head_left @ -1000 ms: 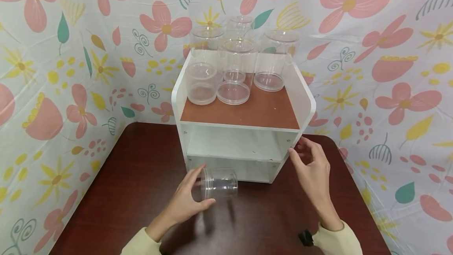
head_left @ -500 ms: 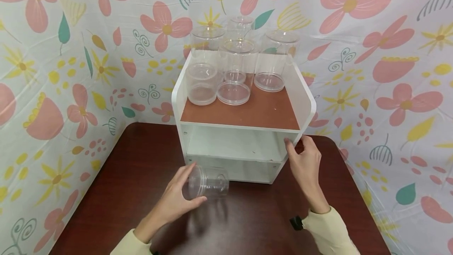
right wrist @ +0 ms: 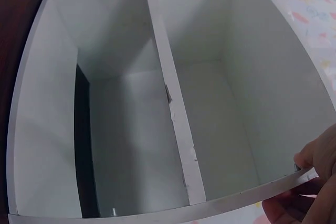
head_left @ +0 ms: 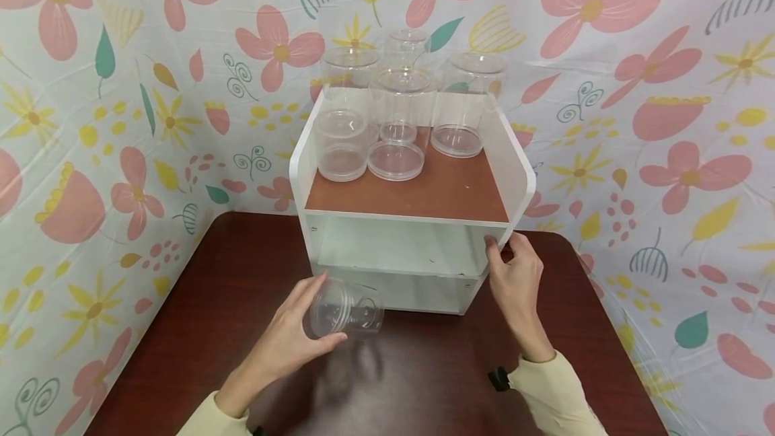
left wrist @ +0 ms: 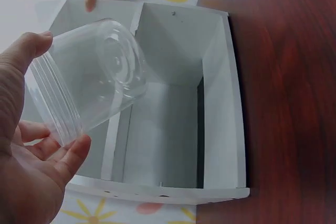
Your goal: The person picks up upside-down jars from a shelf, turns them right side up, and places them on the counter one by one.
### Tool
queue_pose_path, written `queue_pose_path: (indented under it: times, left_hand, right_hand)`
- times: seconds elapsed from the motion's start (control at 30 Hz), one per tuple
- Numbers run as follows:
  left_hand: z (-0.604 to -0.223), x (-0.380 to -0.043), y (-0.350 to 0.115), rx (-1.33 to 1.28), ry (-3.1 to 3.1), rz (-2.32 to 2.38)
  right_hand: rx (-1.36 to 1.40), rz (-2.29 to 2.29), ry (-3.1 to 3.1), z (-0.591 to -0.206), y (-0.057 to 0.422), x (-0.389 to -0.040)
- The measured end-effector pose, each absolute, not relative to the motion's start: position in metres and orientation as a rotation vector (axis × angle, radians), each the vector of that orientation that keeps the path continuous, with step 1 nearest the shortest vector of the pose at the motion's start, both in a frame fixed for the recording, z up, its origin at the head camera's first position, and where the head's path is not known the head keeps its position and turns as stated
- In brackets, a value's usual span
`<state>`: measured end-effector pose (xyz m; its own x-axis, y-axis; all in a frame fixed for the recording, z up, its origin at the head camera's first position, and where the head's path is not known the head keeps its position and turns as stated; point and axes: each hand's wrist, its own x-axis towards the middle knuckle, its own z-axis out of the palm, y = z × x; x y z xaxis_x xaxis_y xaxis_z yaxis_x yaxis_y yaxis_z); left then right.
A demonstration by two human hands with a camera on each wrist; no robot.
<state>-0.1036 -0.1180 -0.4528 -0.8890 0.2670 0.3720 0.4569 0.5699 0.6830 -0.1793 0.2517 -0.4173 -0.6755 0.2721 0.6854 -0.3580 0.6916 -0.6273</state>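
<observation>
My left hand [head_left: 284, 338] grips a clear plastic jar [head_left: 357, 308] at its ridged end, thumb and fingers spread around it. The jar lies sideways in the hand, in front of the white shelf unit's lower left part, its round base turned to the right. In the left wrist view the jar [left wrist: 105, 61] is see-through, with a ringed base. My right hand [head_left: 519, 281] pinches the right side panel of the shelf unit [head_left: 514, 173], thumb on the inner face, fingers behind. The right wrist view shows that thumb [right wrist: 310, 156] over the panel's edge.
Several clear jars [head_left: 396, 160] stand on the brown top board [head_left: 448, 187] of the unit. Below are two white compartments split by a shelf [head_left: 393, 269] with a chipped edge. The unit stands on a dark red-brown table [head_left: 254, 268] before a flowered cloth [head_left: 200, 73].
My left hand has drawn the jar to the left, and the jar has tilted a little. My right thumb has moved from the panel's edge onto its inner face.
</observation>
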Motion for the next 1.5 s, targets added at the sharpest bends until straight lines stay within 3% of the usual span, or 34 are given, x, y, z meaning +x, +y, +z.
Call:
queue_pose_path:
  times: [1.5]
  left_hand:
    - [-0.514, -0.137, -0.073, -0.771, -2.775, -0.784]
  right_hand:
    - [0.068, 0.986, -2.035, -0.422, 0.249, -0.181]
